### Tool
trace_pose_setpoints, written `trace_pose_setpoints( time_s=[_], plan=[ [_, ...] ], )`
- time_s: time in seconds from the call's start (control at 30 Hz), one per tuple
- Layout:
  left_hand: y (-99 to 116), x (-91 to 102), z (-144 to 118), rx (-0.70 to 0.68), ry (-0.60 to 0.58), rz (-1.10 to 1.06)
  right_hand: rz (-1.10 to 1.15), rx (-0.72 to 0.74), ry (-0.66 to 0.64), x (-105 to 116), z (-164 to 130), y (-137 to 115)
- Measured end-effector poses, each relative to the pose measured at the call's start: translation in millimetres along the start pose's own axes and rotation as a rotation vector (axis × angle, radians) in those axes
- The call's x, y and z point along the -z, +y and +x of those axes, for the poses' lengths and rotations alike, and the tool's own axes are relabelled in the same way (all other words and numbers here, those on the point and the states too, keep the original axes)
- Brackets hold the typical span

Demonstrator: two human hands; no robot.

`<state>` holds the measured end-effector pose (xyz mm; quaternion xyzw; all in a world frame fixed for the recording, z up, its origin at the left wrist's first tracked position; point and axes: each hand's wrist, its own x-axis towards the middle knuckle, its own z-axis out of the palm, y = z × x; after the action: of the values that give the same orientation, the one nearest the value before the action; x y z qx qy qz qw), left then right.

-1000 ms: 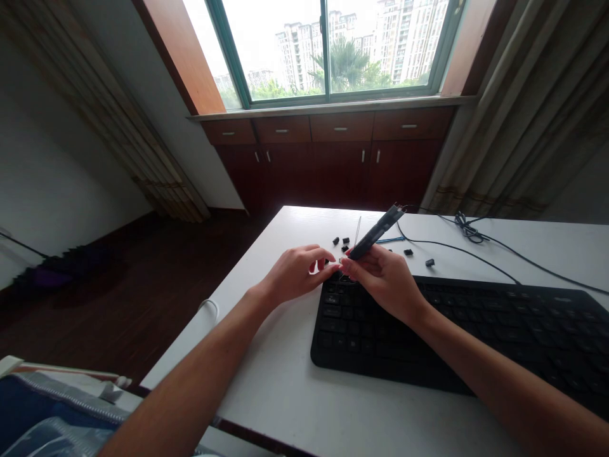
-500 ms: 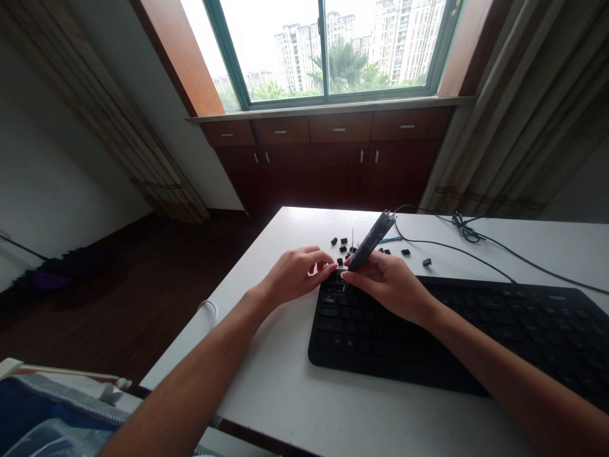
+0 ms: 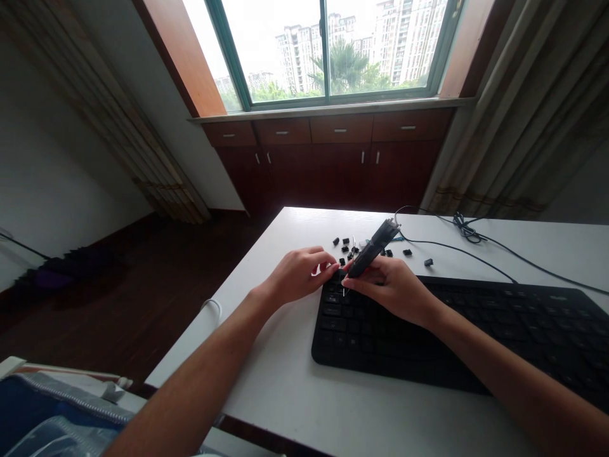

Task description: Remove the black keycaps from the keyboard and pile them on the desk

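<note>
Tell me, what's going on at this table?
A person's right hand holds a dark tool, tilted, over the far left corner of a black keyboard. The left hand is at that corner, close to the right one; whether it pinches anything is hard to tell. Small black pieces lie on the white table just beyond the keyboard.

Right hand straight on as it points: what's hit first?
Probably the left hand, just ahead by the keyboard's far-left corner; depth is unclear, so the keyboard could come first.
</note>
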<state>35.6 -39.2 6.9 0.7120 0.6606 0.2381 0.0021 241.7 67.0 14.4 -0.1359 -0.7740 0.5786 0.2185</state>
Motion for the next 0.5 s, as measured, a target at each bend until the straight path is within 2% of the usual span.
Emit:
trace_pose_setpoints(
  time_s=[0.3,0.5],
  plan=[
    [1.5,-0.1,0.0,-0.009,0.004,0.006,0.030,-0.044,-0.042,2.3,0.1,-2.2],
    [1.0,-0.3,0.2,-0.028,0.019,-0.001,-0.090,-0.002,0.000,1.1,-1.4,-1.3]
  ],
)
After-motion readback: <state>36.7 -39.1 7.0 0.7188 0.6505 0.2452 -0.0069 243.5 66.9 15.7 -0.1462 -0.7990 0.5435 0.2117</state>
